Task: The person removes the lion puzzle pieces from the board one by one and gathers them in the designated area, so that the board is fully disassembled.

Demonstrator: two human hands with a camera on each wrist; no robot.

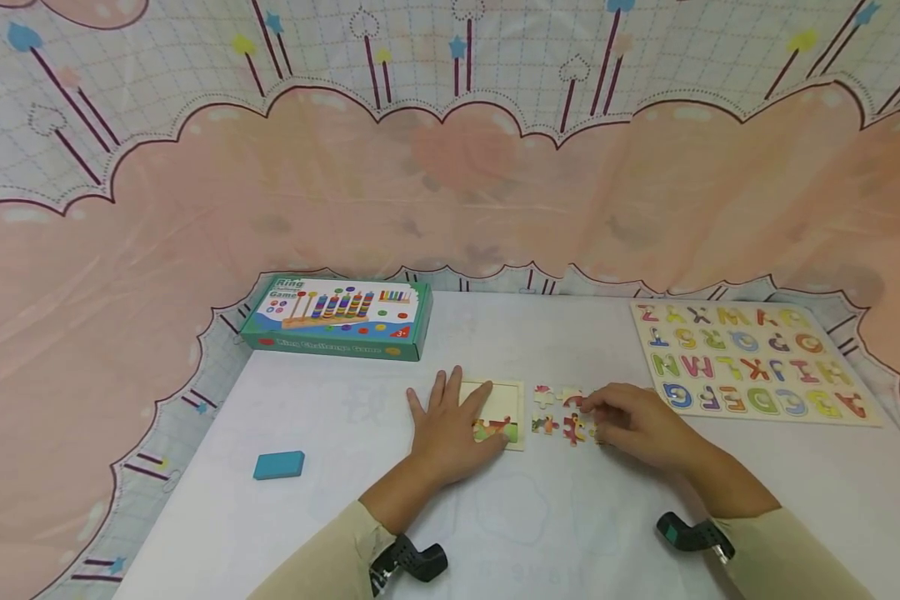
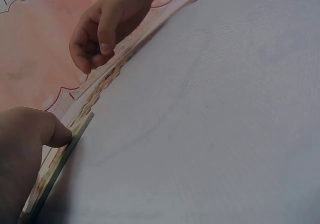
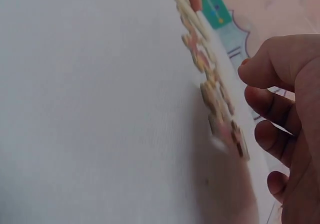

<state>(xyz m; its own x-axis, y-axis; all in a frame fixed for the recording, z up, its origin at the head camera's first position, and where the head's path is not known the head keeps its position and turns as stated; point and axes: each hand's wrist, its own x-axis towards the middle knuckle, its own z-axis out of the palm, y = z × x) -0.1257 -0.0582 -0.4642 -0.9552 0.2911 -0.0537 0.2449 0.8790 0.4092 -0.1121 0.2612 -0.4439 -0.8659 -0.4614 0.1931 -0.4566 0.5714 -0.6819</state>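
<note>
My left hand (image 1: 447, 429) lies spread over a small wooden puzzle tray (image 1: 518, 396), its thumb pressing the near right part of the tray. A strip of fitted picture pieces (image 1: 506, 429) shows along the tray's near side; the hand hides its left part. Just right of the tray, several loose jigsaw pieces (image 1: 572, 428) lie in loose rows on the white table. Over their right end hovers my right hand (image 1: 645, 429), fingers loosely bent, partly hiding some pieces. In the right wrist view its fingertips (image 3: 257, 97) stand apart above the pieces, with nothing visible between them.
A green ring game box (image 1: 337, 321) stands at the back left. Nearer on the left lies a blue block (image 1: 279, 465). An alphabet puzzle board (image 1: 753, 362) covers the back right of the white table (image 1: 540, 533). Behind hangs a patterned peach cloth (image 1: 345, 208).
</note>
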